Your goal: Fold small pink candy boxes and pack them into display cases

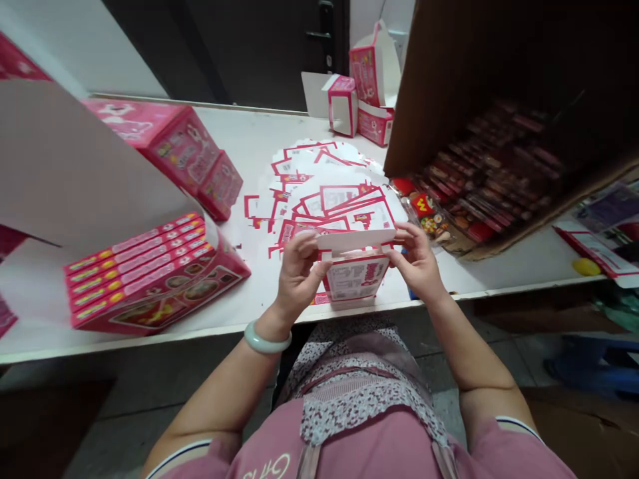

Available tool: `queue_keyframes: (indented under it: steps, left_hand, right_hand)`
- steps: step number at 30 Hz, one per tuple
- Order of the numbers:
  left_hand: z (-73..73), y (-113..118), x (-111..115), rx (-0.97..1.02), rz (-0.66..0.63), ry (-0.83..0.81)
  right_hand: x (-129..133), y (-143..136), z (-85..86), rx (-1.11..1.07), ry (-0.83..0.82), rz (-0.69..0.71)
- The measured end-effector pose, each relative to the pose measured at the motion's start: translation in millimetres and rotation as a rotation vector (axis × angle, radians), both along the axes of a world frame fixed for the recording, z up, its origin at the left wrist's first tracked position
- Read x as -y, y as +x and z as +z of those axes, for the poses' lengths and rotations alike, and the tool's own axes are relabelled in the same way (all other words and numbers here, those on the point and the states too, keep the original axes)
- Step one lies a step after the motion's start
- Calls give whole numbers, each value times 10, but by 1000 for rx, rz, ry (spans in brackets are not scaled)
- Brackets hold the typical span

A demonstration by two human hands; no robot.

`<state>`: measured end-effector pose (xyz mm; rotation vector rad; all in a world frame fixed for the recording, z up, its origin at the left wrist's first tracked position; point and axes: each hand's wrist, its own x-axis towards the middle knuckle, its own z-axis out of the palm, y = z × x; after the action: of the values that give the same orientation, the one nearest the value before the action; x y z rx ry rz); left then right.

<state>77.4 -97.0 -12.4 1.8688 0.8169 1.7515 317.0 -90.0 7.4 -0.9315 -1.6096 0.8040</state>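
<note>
A small pink and white carton stands near the table's front edge, its white top flap raised. At the carton's left end, my left hand grips the upper edge and flap between thumb and fingers. My right hand pinches the same carton at its right end, thumb toward me and fingers behind the flap. Just beyond lies a spread of flat pink-edged white carton blanks. What is inside the carton cannot be made out.
At left, several slim pink boxes stand in a display carton, with more pink boxes behind. Opened cartons sit at the back. A large brown cardboard box on the right holds many wrapped items; colourful packets lie at its mouth.
</note>
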Motion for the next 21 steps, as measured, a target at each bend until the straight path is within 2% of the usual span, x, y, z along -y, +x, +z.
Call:
queue_keyframes:
  steps: [2, 4, 6, 9, 14, 16, 21]
  left_hand:
    - [36, -18, 40, -48, -98, 43]
    - [42, -41, 74, -119, -125, 76]
    - [43, -45, 93, -151, -84, 82]
    - [56, -23, 83, -109, 2, 76]
    - [102, -65, 46, -93, 3, 99]
    - [125, -136, 51, -132, -47, 108]
    - [174, -384, 80, -321, -291, 142]
  right_hand:
    - [30, 3, -10, 46, 73, 59]
    - [64, 4, -5, 135, 198, 83]
    - [96, -12, 18, 209, 289, 48]
    - [135, -63, 77, 277, 295, -27]
    - [204, -117, 134, 341, 322, 53]
    - [243, -111, 118, 353, 356, 67]
    - [326, -52, 59, 374, 361, 86]
